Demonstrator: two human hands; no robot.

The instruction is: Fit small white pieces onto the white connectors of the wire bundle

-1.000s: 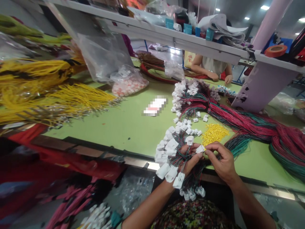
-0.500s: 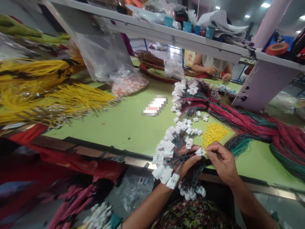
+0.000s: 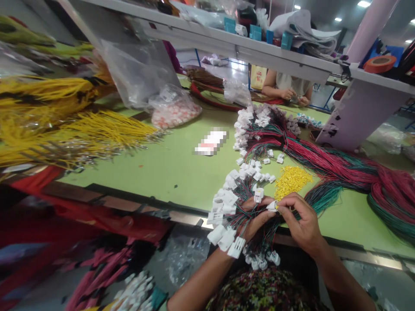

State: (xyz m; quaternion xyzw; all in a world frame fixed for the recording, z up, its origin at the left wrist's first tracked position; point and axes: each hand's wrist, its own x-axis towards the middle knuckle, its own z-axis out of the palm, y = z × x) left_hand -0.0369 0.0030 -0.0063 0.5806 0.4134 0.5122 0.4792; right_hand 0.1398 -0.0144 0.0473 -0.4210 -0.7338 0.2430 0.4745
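Observation:
My left hand is closed around a bunch of thin wires, pinching one white connector between thumb and fingers. Several other white connectors on wires fan out over that wrist and onto the table edge. My right hand meets it from the right, its thumb and forefinger pinched on a small yellow clip at the white connector's end. The fingertips partly cover the clip. Just beyond the hands lies a heap of yellow clips.
A thick bundle of red, black and green wires stretches right across the green table. Yellow wires lie at left, near a bag of orange-and-white parts. A shelf spans above; a co-worker's hands show behind it.
My right fingers have moved slightly left, bringing the yellow clip closer against the white connector. My left hand keeps its hold on the wires.

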